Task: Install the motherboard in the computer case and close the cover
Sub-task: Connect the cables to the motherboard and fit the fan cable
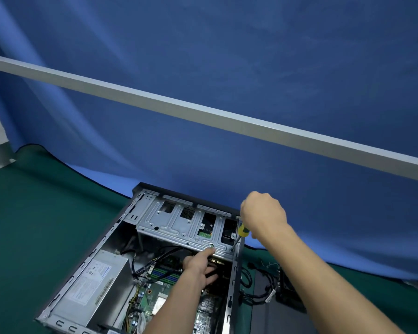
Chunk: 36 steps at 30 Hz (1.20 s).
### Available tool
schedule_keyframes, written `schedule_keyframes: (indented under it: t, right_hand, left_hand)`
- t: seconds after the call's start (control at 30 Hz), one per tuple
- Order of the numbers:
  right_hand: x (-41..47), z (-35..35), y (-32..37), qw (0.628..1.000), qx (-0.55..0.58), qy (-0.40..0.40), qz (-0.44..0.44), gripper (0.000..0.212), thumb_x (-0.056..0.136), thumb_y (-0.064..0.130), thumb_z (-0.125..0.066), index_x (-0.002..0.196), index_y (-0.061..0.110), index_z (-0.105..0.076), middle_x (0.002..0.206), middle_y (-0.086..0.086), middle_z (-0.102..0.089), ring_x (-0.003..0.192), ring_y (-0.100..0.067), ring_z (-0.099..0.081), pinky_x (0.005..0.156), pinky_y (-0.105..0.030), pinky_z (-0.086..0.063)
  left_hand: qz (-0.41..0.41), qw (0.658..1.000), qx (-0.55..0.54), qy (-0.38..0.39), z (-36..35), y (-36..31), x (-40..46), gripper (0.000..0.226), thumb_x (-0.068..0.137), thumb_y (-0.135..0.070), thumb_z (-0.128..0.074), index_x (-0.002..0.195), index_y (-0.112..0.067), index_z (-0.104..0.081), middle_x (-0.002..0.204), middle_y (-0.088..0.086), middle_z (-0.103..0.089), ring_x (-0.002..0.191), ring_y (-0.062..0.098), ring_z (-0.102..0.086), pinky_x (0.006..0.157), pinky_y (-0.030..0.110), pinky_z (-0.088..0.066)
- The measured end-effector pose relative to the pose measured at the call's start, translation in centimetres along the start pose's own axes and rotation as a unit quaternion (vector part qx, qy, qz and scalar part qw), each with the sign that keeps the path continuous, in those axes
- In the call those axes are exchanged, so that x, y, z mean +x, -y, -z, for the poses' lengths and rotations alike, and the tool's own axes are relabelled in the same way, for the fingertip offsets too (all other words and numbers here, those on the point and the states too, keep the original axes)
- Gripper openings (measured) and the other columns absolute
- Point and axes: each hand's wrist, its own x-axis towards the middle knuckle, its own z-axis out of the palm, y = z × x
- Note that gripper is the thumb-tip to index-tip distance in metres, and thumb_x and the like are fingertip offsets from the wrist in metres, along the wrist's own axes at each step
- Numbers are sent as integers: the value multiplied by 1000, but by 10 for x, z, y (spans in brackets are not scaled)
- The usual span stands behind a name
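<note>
An open computer case (101,247) lies on its side on the green mat, its cover off. The green motherboard (152,297) sits inside, beside a grey power supply (92,285). A silver drive cage (179,225) spans the far end. My right hand (263,213) grips a yellow-and-green screwdriver (242,231), whose shaft points down at the cage's near right corner. My left hand (200,266) reaches into the case, its index finger stretched out and touching the cage's front edge near a screw; the other fingers are curled.
Black cables (256,292) and a dark panel (275,314) lie on the mat right of the case. A blue cloth (227,68) hangs behind, crossed by a grey metal bar (203,114). A grey post foot (3,162) stands at the far left.
</note>
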Motion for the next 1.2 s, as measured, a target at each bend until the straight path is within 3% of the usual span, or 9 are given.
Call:
schedule_keyframes:
  t: [0.2,0.33,0.47,0.57,0.7,0.83,0.97,1.07,1.2]
  right_hand:
    - [2,9,0,992,95,78,19,31,90,12,-47,116,17,-30,112,-11,-42,86,-32,-59,69,-37,-49]
    - [1,-4,-2,998,-11,-55,27,27,99,29,-46,116,9,-39,112,-14,-53,93,-34,-59,63,-33,-40]
    - [6,7,-6,995,70,63,18,19,96,18,-46,110,13,-34,93,-11,-58,71,-28,-61,66,-38,-53]
    - [8,4,-9,999,-12,-16,25,19,97,25,-46,102,9,-37,75,-4,-51,71,-27,-54,52,-30,-39]
    - [7,10,-11,992,99,82,17,34,90,21,-54,112,20,-28,98,-11,-58,71,-27,-63,63,-37,-54]
    - [5,0,-10,999,-5,-43,27,23,100,29,-41,108,8,-42,92,-9,-63,74,-30,-57,56,-32,-42]
    - [8,4,-6,998,48,38,25,17,95,16,-44,110,15,-37,90,-9,-61,75,-28,-60,64,-34,-51]
    - [8,2,-7,999,-31,-37,17,16,99,21,-40,107,9,-44,77,-3,-50,77,-28,-53,57,-30,-39]
    - [7,6,-4,999,10,46,19,17,94,16,-45,108,13,-37,92,-8,-58,78,-28,-61,64,-32,-49]
  left_hand:
    - [-2,1000,3,-5,0,-1,0,60,78,-11,-76,125,-1,-41,108,18,-53,81,25,-57,51,37,-52]
    - [-2,1000,1,-4,-1,-1,-2,62,77,-11,-76,126,-2,-39,106,16,-49,90,27,-55,53,38,-53]
    - [-1,1000,0,-4,0,-1,-2,62,77,-12,-76,127,-1,-40,107,17,-51,90,28,-56,53,37,-52]
    - [1,1000,1,0,-1,-1,-2,63,77,-12,-76,127,0,-39,109,17,-50,89,27,-56,54,38,-53]
    - [2,1000,-1,0,1,-2,-2,62,76,-11,-77,126,0,-42,108,17,-52,84,26,-57,54,37,-53]
    - [4,1000,4,4,1,-2,-2,64,76,-11,-77,127,-1,-41,108,17,-50,91,28,-55,54,37,-54]
    - [8,1000,4,1,1,-3,-2,61,76,-11,-77,126,1,-43,114,19,-53,93,29,-56,58,40,-54]
    - [9,1000,4,8,0,-2,-2,61,76,-11,-77,126,0,-43,117,20,-52,92,29,-56,57,39,-53]
    - [11,1000,-7,9,1,-4,-1,61,76,-9,-76,126,1,-43,112,18,-51,89,28,-57,57,40,-54]
